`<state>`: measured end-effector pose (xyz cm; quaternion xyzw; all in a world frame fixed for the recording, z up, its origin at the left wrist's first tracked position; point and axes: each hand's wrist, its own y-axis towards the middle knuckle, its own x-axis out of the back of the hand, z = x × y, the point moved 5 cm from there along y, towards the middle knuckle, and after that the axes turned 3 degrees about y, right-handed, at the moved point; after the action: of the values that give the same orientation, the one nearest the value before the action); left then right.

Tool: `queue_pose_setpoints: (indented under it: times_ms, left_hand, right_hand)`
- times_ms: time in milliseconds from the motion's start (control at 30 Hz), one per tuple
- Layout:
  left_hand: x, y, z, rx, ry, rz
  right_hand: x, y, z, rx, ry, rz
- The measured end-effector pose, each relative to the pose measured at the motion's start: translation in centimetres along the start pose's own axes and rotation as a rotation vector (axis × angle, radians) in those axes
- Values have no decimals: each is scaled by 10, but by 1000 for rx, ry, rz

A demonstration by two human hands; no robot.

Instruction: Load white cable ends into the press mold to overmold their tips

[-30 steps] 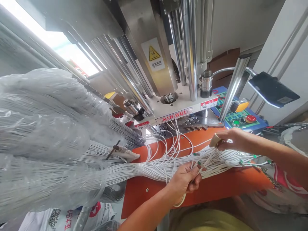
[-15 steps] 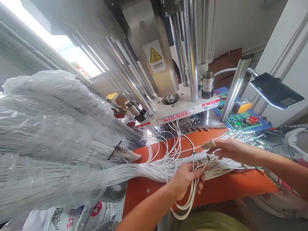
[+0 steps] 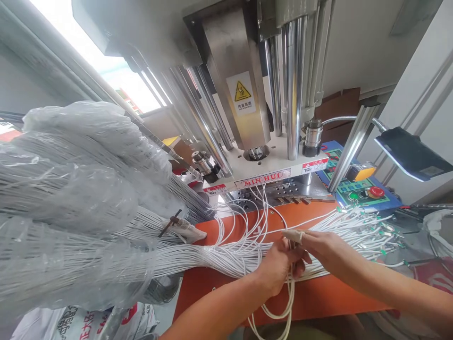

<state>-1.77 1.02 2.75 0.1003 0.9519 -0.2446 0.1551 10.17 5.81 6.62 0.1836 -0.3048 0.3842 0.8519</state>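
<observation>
My left hand (image 3: 278,267) is closed around several white cables (image 3: 290,297), whose loops hang below it over the front edge of the orange work surface (image 3: 208,300). Against its fingertips is my right hand (image 3: 325,245), fingers together, with a pale cover (image 3: 295,236) on a fingertip. What the right fingers pinch is hidden between the hands. Under and behind both hands lies a thick bundle of white cables (image 3: 226,259). Its far right ends carry small green-and-silver connectors (image 3: 384,231).
A press machine (image 3: 264,178) stands in front of me, with several cables running under its plate. Large plastic-wrapped cable bundles (image 3: 81,198) fill the left. At right are a blue control box (image 3: 384,203) with a red button and a black lamp (image 3: 414,151).
My right hand has moved left and down to meet my left hand, its fingers closing there. The view has shifted slightly; the cable loops hang lower in the picture.
</observation>
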Motion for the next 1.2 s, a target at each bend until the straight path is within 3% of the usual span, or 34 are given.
queue_pose_setpoints:
  times_ms: [67, 133, 200, 300, 467, 633, 867, 1200]
  left_hand:
    - [8, 2, 0, -63, 24, -61]
    - [15, 3, 1, -97, 52, -87]
    - [19, 3, 3, -114, 91, -78]
    - [22, 3, 2, -118, 101, -82]
    - [26, 2, -4, -119, 60, -173]
    - [21, -1, -6, -123, 89, -200]
    - [20, -8, -8, -229, 140, -284]
    - [3, -5, -11, -376, 773, -316]
  right_hand:
    - [19, 14, -23, -19, -115, -117]
    - [41, 32, -55, -127, -408, -202]
    - [51, 49, -86, -232, -619, -66]
    - [56, 63, -108, -278, -656, 73]
    - [54, 52, -86, -369, -508, 189]
    - [27, 15, -56, -631, 259, 224]
    - [6, -10, -43, -355, 308, 4]
    - [7, -17, -31, -320, 489, -74]
